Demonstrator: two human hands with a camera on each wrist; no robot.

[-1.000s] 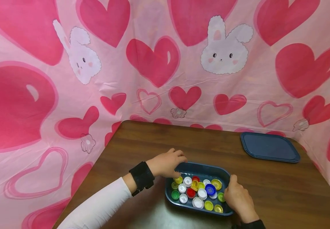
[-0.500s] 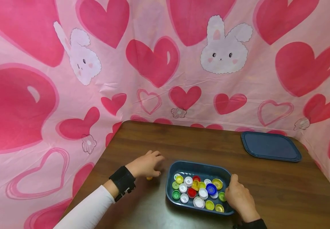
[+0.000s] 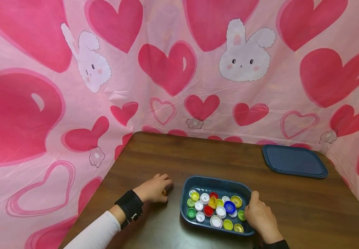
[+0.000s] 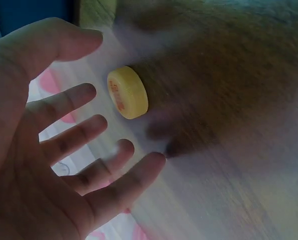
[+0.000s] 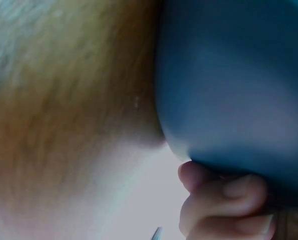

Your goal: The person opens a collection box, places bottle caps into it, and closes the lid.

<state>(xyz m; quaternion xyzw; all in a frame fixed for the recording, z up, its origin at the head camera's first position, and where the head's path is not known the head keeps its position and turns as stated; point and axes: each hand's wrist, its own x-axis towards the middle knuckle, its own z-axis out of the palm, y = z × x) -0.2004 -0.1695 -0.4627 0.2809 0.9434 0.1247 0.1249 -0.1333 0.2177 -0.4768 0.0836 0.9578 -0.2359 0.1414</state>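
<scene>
A yellow bottle cap (image 4: 127, 93) with reddish print on its face rests on the wooden table, left of a dark blue box. My left hand (image 3: 153, 189) is low over this cap; in the left wrist view its thumb and fingers are spread beside it, with a gap between them and the cap. The box (image 3: 221, 185) holds several bottle caps in white, yellow, green, red and blue, including a blue cap (image 3: 229, 206) on top of others. My right hand (image 3: 261, 216) grips the box's right end, fingers curled against its outer wall in the right wrist view.
A flat dark blue lid (image 3: 295, 161) lies at the table's far right corner. The brown table (image 3: 179, 152) meets a pink curtain (image 3: 167, 31) with hearts and rabbits along its back and sides.
My left hand has moved left from the box's left edge, uncovering the caps there, and has come down around the yellow cap on the table. My right hand keeps its grip on the box.
</scene>
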